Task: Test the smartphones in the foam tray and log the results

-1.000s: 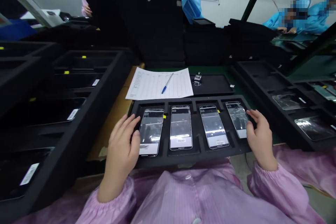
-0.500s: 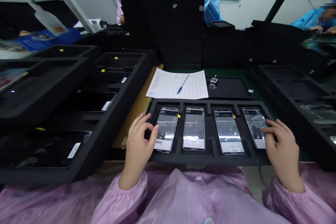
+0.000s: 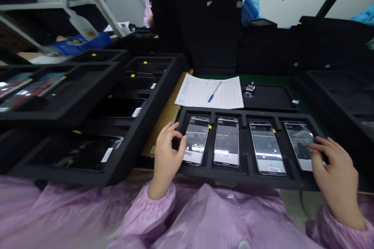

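Several lit smartphones lie face up in a row of slots in a black foam tray (image 3: 204,175) before me. My left hand (image 3: 168,153) is at the tray's left end, thumb and index finger curved with a gap between them, beside the leftmost phone (image 3: 197,140). At the other end, my right hand (image 3: 336,167) is over the edge of the rightmost phone (image 3: 298,136), index finger stretched across its screen and thumb apart. I cannot tell whether the fingertips press the glass. Between them lie two more phones, the left-middle one (image 3: 226,136) and the right-middle one (image 3: 265,144).
Behind the tray lie a printed sheet (image 3: 193,95) with a blue pen (image 3: 214,92) and a small metal device (image 3: 249,90). Stacked foam trays (image 3: 117,159) with phones stand at left, another tray (image 3: 327,89) at right. Tall black foam boards (image 3: 210,27) rise behind.
My view has turned to the left, so the whole scene sits further right in the picture. Both hands keep nearly the same places relative to the tray and phones.
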